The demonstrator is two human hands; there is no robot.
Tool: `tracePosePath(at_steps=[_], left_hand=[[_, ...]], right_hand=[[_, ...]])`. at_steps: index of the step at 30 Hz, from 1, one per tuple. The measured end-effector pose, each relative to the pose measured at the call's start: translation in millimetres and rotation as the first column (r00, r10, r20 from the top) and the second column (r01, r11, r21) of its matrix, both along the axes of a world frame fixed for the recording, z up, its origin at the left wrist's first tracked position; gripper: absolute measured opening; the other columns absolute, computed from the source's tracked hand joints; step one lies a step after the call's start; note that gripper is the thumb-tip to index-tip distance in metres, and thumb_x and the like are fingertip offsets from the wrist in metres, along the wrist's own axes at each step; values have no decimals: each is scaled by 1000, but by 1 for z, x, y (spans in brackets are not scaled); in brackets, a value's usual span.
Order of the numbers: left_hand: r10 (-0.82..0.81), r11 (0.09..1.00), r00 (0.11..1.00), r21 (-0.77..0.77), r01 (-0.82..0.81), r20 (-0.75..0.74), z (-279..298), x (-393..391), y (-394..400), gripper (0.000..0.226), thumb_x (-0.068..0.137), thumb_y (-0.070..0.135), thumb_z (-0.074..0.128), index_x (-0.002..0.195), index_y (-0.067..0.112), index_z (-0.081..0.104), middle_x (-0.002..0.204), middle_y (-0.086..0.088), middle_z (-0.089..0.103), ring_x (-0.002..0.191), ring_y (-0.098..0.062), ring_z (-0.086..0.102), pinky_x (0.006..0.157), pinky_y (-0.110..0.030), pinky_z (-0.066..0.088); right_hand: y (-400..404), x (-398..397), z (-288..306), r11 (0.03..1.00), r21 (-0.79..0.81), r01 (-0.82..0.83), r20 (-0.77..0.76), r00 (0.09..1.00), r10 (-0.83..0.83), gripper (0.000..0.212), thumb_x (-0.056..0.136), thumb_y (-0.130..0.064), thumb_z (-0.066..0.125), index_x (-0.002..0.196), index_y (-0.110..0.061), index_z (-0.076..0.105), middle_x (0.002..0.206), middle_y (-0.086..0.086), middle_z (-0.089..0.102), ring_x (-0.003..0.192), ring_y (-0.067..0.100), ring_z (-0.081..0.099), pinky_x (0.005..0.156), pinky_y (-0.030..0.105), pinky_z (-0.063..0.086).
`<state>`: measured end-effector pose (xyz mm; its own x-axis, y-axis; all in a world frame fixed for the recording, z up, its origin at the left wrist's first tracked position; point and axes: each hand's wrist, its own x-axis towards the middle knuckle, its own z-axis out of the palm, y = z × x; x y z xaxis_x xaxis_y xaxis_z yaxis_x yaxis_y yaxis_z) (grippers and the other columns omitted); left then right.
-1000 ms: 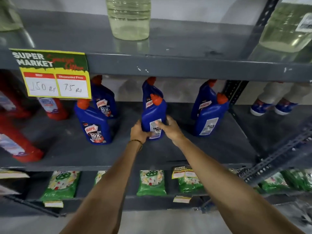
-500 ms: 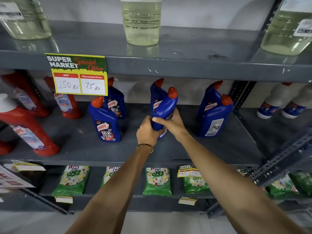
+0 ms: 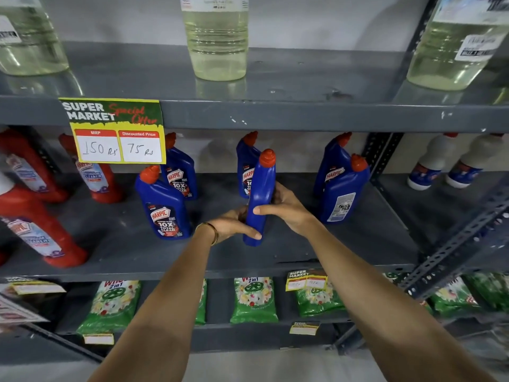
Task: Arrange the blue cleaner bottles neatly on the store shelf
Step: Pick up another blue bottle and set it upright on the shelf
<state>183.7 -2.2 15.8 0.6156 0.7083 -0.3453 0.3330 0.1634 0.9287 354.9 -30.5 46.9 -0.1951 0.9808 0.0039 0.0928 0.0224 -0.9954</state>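
Observation:
Several blue cleaner bottles with red caps stand on the grey middle shelf (image 3: 344,252). I hold the centre front bottle (image 3: 261,188) with both hands, its narrow side turned toward me. My left hand (image 3: 234,224) grips its lower left side. My right hand (image 3: 286,208) wraps its right side, thumb across the front. Another blue bottle (image 3: 246,164) stands just behind it. To the left stand a front bottle (image 3: 162,205) and a rear bottle (image 3: 180,175), labels facing me. To the right stands a pair: the front one (image 3: 344,191) shows its back label, the rear one (image 3: 332,164) its front.
Red cleaner bottles (image 3: 35,230) crowd the shelf's left end. A price sign (image 3: 115,130) hangs from the upper shelf, which carries large clear bottles (image 3: 217,37). White bottles (image 3: 429,164) stand in the right bay behind a slotted post (image 3: 381,153). Green packets (image 3: 253,299) lie on the shelf below.
The held bottle has been turned about its upright axis: its back label faced me a second ago, now only its narrow blue side shows. My view has moved closer.

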Motion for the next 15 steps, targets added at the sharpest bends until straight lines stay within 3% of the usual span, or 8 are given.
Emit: tracePosePath(at_steps=[3, 5, 8, 11, 15], left_hand=[[90, 994, 995, 68, -87, -48, -2, 8, -2, 76, 53, 21, 83, 122, 20, 52, 119, -4, 63, 112, -19, 59, 99, -36, 47], [183, 975, 982, 139, -174, -55, -2, 17, -6, 73, 57, 17, 83, 122, 17, 50, 112, -1, 63, 106, -18, 60, 87, -28, 51], [416, 883, 908, 213, -417, 54, -4, 35, -11, 71, 58, 13, 84, 119, 15, 49, 100, 3, 64, 91, -15, 62, 69, -18, 50], [624, 726, 781, 361, -585, 10, -6, 47, -10, 86, 43, 32, 89, 116, 14, 47, 112, -4, 58, 97, -19, 59, 82, -34, 54], [659, 696, 750, 422, -581, -57, -5, 47, -9, 94, 39, 36, 91, 117, 11, 45, 113, -2, 47, 94, -16, 50, 86, -36, 50]], right_hand=[[1, 4, 1, 1000, -14, -19, -4, 1000, 19, 56, 70, -1, 74, 116, -26, 55, 111, -2, 65, 108, 16, 62, 92, 31, 50], [2, 8, 3, 999, -14, -40, -14, 999, 39, 54, 71, -1, 73, 116, -27, 57, 113, 0, 66, 110, 18, 62, 95, 35, 50], [7, 12, 7, 1000, 15, -19, -31, 999, 20, 54, 72, -2, 73, 120, -21, 57, 114, 3, 66, 109, 21, 63, 93, 37, 53], [10, 9, 6, 995, 37, 89, -1, 996, -89, 59, 66, -7, 79, 119, -16, 55, 115, 7, 65, 107, 21, 63, 92, 41, 54], [15, 15, 1, 983, 60, 176, -15, 984, -175, 60, 68, -3, 77, 122, -9, 51, 119, 13, 63, 106, 24, 63, 90, 43, 55]])
